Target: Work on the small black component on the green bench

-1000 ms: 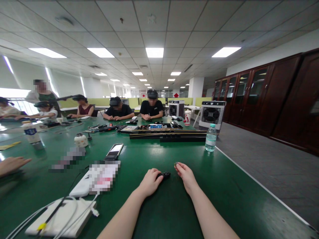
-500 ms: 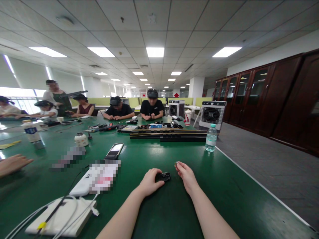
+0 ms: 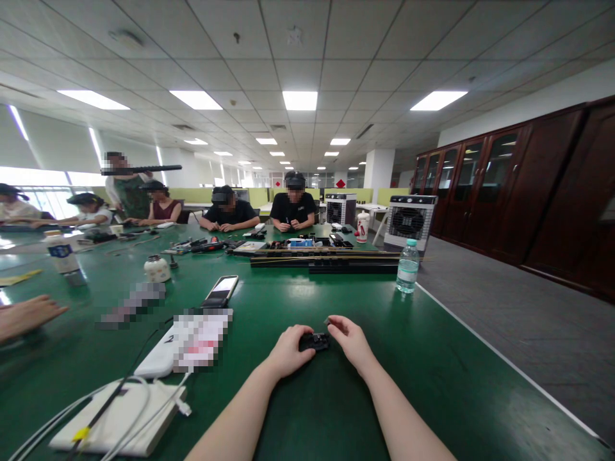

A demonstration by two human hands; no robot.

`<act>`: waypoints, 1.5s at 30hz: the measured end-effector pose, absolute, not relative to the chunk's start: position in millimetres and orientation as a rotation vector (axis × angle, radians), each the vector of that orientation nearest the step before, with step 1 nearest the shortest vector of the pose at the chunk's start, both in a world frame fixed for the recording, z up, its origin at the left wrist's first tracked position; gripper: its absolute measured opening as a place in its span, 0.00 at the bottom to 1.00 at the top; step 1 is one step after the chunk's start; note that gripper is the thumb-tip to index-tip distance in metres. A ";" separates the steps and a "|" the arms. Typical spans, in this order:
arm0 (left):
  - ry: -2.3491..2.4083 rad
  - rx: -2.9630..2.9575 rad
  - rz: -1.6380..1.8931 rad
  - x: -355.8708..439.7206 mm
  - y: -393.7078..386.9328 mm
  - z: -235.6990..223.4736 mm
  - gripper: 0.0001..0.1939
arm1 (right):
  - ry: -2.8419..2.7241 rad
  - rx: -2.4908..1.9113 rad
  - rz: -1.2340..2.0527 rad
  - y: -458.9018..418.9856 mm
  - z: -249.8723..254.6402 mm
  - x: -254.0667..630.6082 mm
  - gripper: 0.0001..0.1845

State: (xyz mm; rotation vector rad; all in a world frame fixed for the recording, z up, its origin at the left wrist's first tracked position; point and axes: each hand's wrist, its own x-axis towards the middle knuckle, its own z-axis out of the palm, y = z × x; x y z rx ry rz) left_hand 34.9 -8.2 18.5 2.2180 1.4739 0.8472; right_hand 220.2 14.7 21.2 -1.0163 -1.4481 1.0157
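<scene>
My left hand [image 3: 289, 351] rests on the green table [image 3: 432, 365] with its fingers curled over a small black part [image 3: 314, 341], holding it down. My right hand [image 3: 350, 340] sits just right of that part, its fingertips pinched on a tiny dark piece right above the part's right end. What that piece is, I cannot make out. Both forearms reach in from the bottom edge.
A phone [image 3: 220, 291], a white power bank [image 3: 156, 363] and a white box with cables [image 3: 115, 422] lie to my left. A water bottle [image 3: 407, 266] and long black rails [image 3: 327, 259] stand ahead. Another person's hand [image 3: 26, 315] rests at left; several people sit at the far side.
My right hand has moved left with its pinched piece, closing in on the black part under my left hand. A standing person at the far left raised a long dark bar.
</scene>
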 end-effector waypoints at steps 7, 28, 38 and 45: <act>1.454 2.256 0.852 34.2 -7.5 18.3 0.21 | -1.765 -1.148 0.776 7.3 23.5 220.8 0.13; 1.454 2.271 0.851 34.7 -5.1 14.8 0.20 | -2.057 -1.271 0.647 -0.8 26.7 218.6 0.16; 1.481 2.258 0.814 33.2 -4.5 13.4 0.24 | -1.968 -1.288 0.757 4.5 22.2 222.5 0.20; 1.494 2.248 0.825 35.0 -5.8 14.1 0.26 | -1.951 -1.286 0.763 8.0 17.5 222.9 0.20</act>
